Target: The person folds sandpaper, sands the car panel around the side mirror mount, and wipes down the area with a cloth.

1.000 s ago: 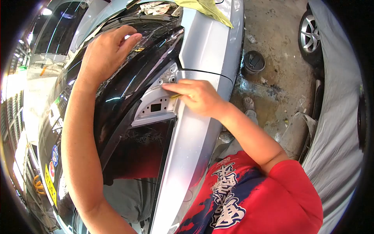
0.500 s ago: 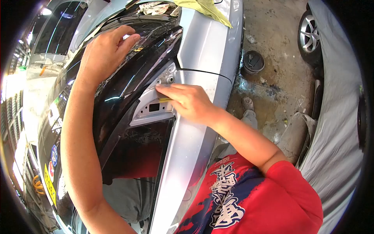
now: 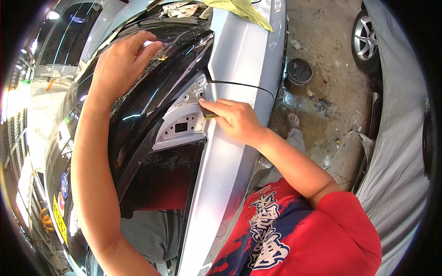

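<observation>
My right hand (image 3: 237, 120) presses a thin dark pad with a yellow edge (image 3: 210, 116) against the light-coloured car door (image 3: 209, 184). The pad is mostly hidden under the fingers; its exact kind does not show. Just left of it lies the bare triangular metal corner panel (image 3: 171, 133), with a square hole and several small round ones. My left hand (image 3: 120, 64) is over the dark windscreen area (image 3: 152, 78), thumb apart from the bent fingers, with nothing visible in it. Whether it touches the glass I cannot tell.
A yellow-green cloth (image 3: 246, 13) drapes over the fender, and crumpled rags (image 3: 182, 9) lie nearby. On the wet floor stands a black bucket (image 3: 299, 72). A grey cover (image 3: 396, 152) hangs over another car, its wheel (image 3: 366, 39) showing at right.
My right hand has slid with the pad to the right, off the triangular panel's middle toward the door edge. My left hand has stayed nearly in place.
</observation>
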Demonstrator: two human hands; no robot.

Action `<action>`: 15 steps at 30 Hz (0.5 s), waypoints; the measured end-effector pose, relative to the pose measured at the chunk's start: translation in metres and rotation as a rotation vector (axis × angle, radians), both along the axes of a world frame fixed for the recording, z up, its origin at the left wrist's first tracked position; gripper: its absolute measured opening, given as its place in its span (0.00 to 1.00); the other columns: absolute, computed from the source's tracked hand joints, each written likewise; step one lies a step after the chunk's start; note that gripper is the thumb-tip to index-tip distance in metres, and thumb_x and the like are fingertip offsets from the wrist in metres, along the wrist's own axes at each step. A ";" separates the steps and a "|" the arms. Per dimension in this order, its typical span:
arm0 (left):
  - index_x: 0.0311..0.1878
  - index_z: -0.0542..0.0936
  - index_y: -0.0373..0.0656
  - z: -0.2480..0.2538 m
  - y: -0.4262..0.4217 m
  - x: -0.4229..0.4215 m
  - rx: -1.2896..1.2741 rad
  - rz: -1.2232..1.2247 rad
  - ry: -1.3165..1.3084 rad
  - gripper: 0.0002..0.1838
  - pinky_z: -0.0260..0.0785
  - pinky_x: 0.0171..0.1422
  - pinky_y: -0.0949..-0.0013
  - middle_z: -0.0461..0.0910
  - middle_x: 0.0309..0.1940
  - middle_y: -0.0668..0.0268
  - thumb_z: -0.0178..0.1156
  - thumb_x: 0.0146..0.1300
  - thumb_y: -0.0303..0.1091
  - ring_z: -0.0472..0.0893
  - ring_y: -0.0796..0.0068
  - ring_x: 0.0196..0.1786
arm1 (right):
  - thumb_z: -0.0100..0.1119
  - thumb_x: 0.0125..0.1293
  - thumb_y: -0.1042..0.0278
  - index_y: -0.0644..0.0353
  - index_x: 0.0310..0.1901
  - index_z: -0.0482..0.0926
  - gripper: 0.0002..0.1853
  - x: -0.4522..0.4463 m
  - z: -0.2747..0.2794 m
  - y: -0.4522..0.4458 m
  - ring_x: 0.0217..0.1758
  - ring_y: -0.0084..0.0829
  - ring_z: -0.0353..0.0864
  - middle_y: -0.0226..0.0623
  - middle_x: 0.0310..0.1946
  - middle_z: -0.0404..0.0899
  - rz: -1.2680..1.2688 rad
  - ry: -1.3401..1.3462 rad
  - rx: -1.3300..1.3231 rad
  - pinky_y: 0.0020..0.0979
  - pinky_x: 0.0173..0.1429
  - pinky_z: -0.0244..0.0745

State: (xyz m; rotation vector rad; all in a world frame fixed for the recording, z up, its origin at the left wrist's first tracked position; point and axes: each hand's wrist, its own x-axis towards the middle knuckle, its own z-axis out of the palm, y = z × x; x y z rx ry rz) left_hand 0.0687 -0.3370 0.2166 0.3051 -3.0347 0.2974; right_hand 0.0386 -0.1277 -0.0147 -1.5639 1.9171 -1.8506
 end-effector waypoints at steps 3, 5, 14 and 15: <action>0.60 0.84 0.46 -0.002 -0.004 0.001 0.009 -0.020 0.010 0.18 0.74 0.44 0.60 0.86 0.36 0.52 0.62 0.78 0.47 0.83 0.57 0.35 | 0.63 0.63 0.77 0.58 0.64 0.84 0.25 0.008 0.004 -0.008 0.40 0.46 0.88 0.41 0.43 0.87 0.011 -0.013 -0.080 0.42 0.44 0.84; 0.60 0.84 0.46 -0.001 -0.001 0.001 0.013 -0.001 -0.004 0.18 0.75 0.45 0.60 0.87 0.37 0.52 0.61 0.78 0.47 0.84 0.57 0.36 | 0.62 0.60 0.82 0.58 0.65 0.83 0.29 0.012 0.026 -0.016 0.39 0.46 0.87 0.43 0.42 0.87 0.043 -0.020 -0.084 0.41 0.43 0.83; 0.60 0.84 0.44 -0.001 -0.003 0.001 0.001 -0.015 0.006 0.18 0.75 0.45 0.60 0.87 0.39 0.52 0.62 0.78 0.47 0.85 0.57 0.36 | 0.63 0.64 0.73 0.56 0.62 0.84 0.23 0.023 0.030 -0.019 0.40 0.44 0.88 0.39 0.41 0.87 0.000 0.000 -0.119 0.42 0.41 0.84; 0.59 0.84 0.44 -0.001 -0.002 0.001 0.013 0.003 0.003 0.18 0.75 0.45 0.60 0.87 0.39 0.52 0.62 0.78 0.47 0.85 0.57 0.36 | 0.63 0.63 0.75 0.56 0.63 0.83 0.24 0.021 0.033 -0.017 0.41 0.45 0.88 0.41 0.43 0.87 0.024 -0.001 -0.079 0.42 0.43 0.84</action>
